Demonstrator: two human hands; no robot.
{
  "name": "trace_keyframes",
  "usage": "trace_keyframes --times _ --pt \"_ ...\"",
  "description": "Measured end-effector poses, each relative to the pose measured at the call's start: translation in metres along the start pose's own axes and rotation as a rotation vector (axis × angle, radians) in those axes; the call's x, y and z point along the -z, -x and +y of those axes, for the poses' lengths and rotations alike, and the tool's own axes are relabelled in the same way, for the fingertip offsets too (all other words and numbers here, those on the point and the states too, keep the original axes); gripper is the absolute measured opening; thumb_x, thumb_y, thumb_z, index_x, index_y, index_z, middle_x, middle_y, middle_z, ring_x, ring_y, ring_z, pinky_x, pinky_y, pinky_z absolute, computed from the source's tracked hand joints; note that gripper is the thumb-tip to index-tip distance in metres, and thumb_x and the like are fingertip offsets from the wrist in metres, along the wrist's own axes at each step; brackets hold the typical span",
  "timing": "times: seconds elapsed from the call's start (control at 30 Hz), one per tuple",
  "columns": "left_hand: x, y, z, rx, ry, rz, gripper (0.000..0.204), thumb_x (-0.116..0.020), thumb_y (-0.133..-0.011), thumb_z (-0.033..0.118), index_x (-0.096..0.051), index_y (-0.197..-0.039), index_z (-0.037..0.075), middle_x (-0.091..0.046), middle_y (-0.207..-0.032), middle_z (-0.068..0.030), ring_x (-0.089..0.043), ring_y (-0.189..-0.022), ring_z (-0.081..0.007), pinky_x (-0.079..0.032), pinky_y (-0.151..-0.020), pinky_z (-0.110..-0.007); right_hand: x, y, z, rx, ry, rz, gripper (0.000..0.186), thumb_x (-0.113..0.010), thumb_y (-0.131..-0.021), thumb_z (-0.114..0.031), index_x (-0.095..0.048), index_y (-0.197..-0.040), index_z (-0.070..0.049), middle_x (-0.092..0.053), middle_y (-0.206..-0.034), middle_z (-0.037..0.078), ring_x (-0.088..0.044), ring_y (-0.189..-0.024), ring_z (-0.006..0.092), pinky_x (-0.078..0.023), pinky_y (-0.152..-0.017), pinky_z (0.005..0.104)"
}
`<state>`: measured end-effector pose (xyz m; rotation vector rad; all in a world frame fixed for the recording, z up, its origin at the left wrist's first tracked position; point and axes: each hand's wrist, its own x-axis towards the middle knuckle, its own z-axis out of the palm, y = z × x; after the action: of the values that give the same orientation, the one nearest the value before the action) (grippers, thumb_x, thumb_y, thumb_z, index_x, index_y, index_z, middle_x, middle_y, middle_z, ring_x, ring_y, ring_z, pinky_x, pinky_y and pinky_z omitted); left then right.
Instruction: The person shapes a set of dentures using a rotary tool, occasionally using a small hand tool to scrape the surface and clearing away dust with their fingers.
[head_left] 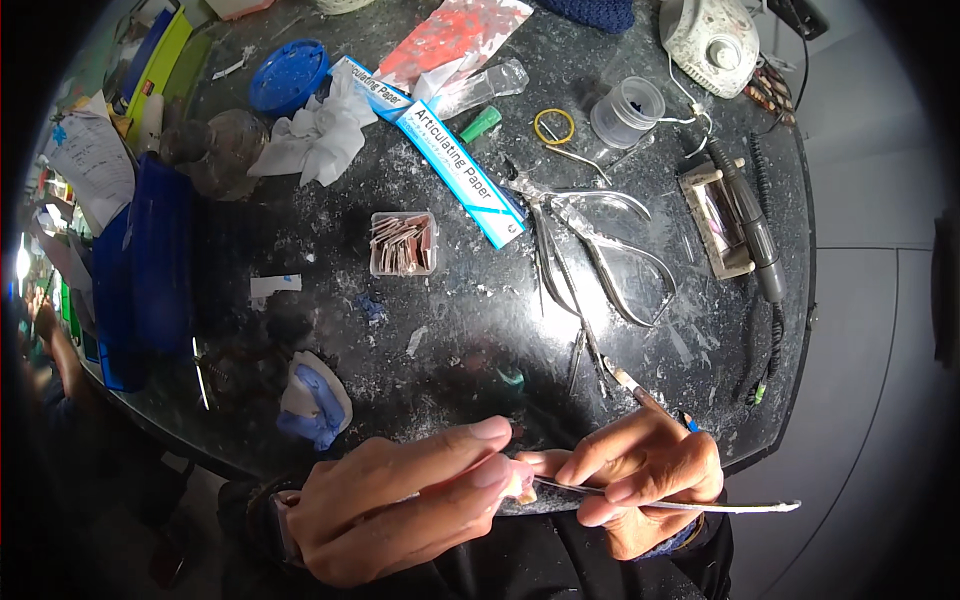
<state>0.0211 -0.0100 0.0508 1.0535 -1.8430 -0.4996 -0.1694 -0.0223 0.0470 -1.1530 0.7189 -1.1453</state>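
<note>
At the bench's near edge my left hand [390, 505] holds a small pink piece [518, 480] between closed fingers, which partly hide it. My right hand [650, 480] grips a slim metal instrument [750, 507]; its working end meets the pink piece, and its other end sticks out to the right, tipped with white. Just beyond my right hand lie a brush-like tool [635, 390] and long thin metal tools [590, 350]. A crumpled white-and-blue piece [315, 395] rests beyond my left hand.
The dark bench [465, 330] bears a box of pinkish strips [400, 245], blue-white packet [450, 165], pliers [625, 280], handpiece on a stand [750, 230], cup [625, 112], white machine [710, 45] and blue bin [140, 270]. Another person's arm [62, 355] shows far left.
</note>
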Motion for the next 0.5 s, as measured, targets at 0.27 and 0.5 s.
trace_keyframes --times 0.27,0.5 --pt "-0.002 0.006 0.003 -0.112 -0.141 0.022 0.043 -0.083 -0.059 0.006 -0.055 -0.092 0.007 -0.055 -0.085 -0.0022 -0.057 -0.061 -0.0110 -0.039 -0.046 -0.019 0.002 -0.004 0.003 -0.044 -0.198 0.012 0.022 -0.056 -0.080 0.014 -0.044 -0.093 0.000 -0.061 -0.078 0.022 -0.065 -0.072 0.0227 -0.055 -0.077 0.0458" --pt "-0.010 0.004 0.004 -0.071 -0.115 0.008 0.040 -0.082 -0.059 0.001 -0.056 -0.088 0.009 -0.055 -0.088 -0.0010 -0.057 -0.062 -0.0102 -0.040 -0.047 -0.020 0.015 -0.009 0.002 -0.398 -0.240 0.011 0.022 -0.057 -0.081 0.007 -0.040 -0.087 -0.006 -0.059 -0.074 0.018 -0.063 -0.070 0.0211 -0.056 -0.073 0.0389"
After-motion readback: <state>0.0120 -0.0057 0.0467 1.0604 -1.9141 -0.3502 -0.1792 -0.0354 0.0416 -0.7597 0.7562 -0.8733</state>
